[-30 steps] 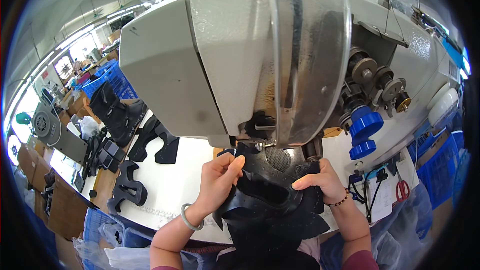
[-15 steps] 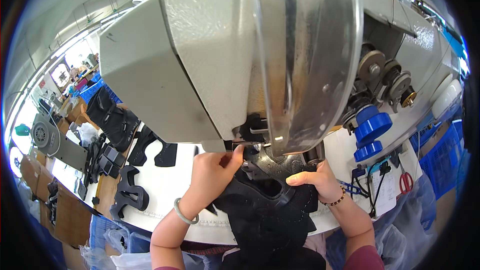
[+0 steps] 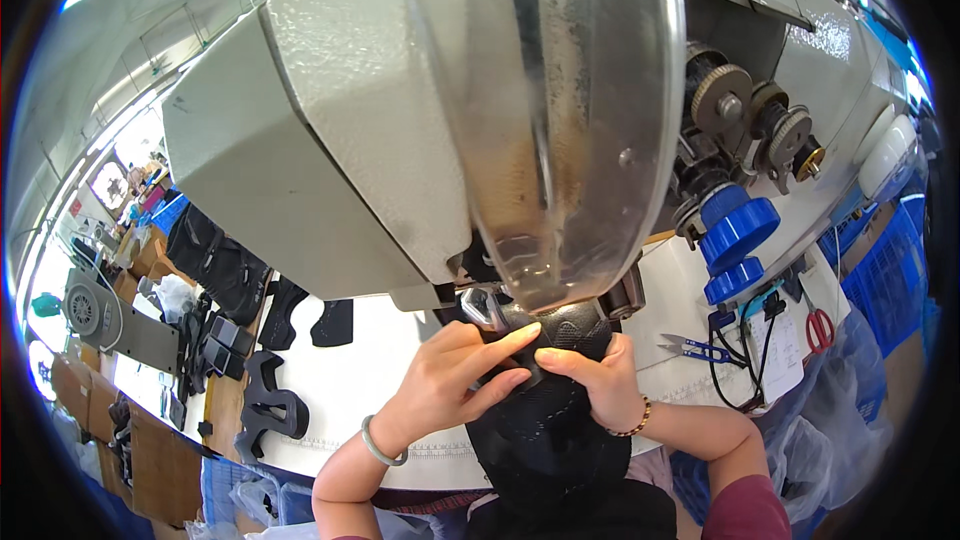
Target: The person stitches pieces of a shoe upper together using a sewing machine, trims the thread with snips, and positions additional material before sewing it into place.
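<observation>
A black mesh and fabric piece (image 3: pixel 548 430), possibly a shoe upper, lies under the head of a grey industrial sewing machine (image 3: pixel 350 120) and hangs toward my lap. My left hand (image 3: pixel 445 375) rests on its left side. The index finger and thumb are stretched out apart, pressing on the fabric near the metal presser foot (image 3: pixel 485 307). My right hand (image 3: pixel 605 385) grips the right side, thumb on top and the other fingers hidden around the edge. A clear plastic guard (image 3: pixel 630 160) hides the needle.
Black cut pieces (image 3: pixel 275 405) lie on the white table (image 3: pixel 385 350) at left, near a black bag (image 3: pixel 215 260). At right are blue thread snips (image 3: pixel 700 350), red-handled scissors (image 3: pixel 819 330) and blue knobs (image 3: pixel 740 232). Blue crates (image 3: pixel 885 285) stand beyond the table edge.
My left hand has left the needle area and come down onto the fabric, its pinch now spread. The black piece has shifted and turned under the machine. The thread snips show more fully.
</observation>
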### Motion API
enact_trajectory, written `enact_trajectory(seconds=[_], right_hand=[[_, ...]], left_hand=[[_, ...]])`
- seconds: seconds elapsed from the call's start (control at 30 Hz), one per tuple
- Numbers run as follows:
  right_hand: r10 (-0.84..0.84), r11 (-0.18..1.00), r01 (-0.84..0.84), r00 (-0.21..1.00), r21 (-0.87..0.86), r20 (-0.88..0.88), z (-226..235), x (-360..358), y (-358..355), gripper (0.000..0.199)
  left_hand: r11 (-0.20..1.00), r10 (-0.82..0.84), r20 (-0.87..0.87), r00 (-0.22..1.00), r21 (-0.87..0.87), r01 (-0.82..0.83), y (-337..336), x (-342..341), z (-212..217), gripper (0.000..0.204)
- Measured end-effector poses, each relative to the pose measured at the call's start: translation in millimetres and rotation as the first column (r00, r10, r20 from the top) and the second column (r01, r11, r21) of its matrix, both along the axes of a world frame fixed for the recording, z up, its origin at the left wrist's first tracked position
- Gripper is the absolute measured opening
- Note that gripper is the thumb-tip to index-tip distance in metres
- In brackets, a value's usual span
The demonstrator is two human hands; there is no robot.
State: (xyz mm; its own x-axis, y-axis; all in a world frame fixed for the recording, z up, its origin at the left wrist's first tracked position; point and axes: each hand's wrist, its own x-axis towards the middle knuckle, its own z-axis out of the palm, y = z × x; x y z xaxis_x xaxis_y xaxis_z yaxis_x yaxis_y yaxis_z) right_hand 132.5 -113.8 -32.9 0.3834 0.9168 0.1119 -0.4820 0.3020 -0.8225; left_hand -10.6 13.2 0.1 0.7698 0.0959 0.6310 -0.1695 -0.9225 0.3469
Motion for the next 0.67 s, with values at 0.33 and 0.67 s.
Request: enact_trajectory(seconds=[0.33,0.67], right_hand=[[-0.183,0.978,0.177,0.982,0.110,0.046,-12.0,-18.8,16.3,0.015],[-0.368,0.927,0.348,0.915,0.138,0.165,-0.7,-29.6,29.3,0.010]], left_hand=[[0.905,0.184,0.107,0.977,0.370,-0.211,11.9,-0.4,6.5,0.043],[0.896,0.208,0.154,0.966,0.367,-0.251,23.3,-3.0,7.9,0.038]])
